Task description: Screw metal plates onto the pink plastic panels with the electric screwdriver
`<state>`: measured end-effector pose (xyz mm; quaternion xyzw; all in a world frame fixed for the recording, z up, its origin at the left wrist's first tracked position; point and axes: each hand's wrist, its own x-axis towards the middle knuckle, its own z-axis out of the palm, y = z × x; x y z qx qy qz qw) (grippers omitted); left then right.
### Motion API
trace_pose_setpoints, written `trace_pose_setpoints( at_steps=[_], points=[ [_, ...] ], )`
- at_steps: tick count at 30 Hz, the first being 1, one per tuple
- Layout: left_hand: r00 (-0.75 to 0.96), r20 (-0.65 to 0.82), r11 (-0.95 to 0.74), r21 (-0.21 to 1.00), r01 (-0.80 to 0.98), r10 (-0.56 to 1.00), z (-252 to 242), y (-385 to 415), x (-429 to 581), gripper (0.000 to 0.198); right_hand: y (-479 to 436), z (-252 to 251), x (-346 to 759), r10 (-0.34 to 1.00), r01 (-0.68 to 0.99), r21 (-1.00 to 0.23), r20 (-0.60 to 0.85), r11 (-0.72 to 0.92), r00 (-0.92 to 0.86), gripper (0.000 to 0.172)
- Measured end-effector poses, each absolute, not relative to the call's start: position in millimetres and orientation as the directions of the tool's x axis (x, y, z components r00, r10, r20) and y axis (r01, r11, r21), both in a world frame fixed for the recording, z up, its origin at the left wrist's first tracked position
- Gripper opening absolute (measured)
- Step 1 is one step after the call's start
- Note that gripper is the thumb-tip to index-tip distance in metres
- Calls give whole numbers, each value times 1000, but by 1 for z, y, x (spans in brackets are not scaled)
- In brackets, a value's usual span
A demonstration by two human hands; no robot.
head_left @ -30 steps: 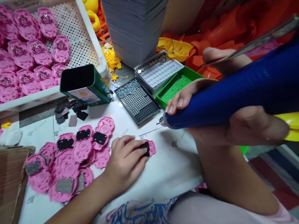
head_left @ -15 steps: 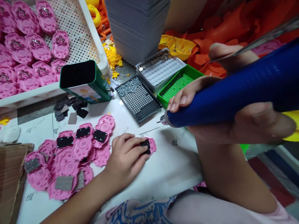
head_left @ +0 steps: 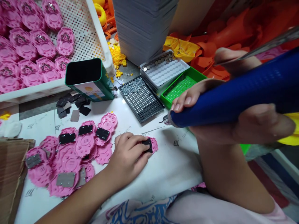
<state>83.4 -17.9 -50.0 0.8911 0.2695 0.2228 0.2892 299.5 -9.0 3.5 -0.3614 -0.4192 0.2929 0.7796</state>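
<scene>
A pink plastic part [head_left: 153,144] is pinned under the left hand's [head_left: 127,155] fingertips; a blue electric screwdriver [head_left: 233,93] is gripped by the right hand [head_left: 233,121] above it.

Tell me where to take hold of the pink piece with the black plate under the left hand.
I'd pinch the scalloped rim at its right end, coming from above right. The pink piece lies flat on the white table, the left hand covers its left part, and the black plate sits on top, so only that edge is bare.

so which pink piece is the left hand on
The lone pink piece right of the pile, under the left hand, with a black cover on it.
</scene>
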Motion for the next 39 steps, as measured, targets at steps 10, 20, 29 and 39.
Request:
trace_pose_setpoints(
  at_steps=[10, 20, 29, 39],
  points=[
    [734, 248, -677, 639, 366, 632, -51, -20, 85, 6, -10, 1, 302, 769, -167, -841, 368, 515, 522, 41],
    [745, 232, -685, 620, 381, 625, -53, -21, 85, 7, -8, -12, 304, 747, -133, -814, 436, 565, 501, 49],
    [767, 239, -698, 627, 346, 596, -52, -18, 82, 8, -4, 7, 302, 759, -170, -809, 426, 563, 492, 44],
    [795, 259, -716, 636, 287, 549, -52, -19, 79, 8, 33, 4, 277, 720, -162, -825, 357, 542, 595, 30]
  ],
)
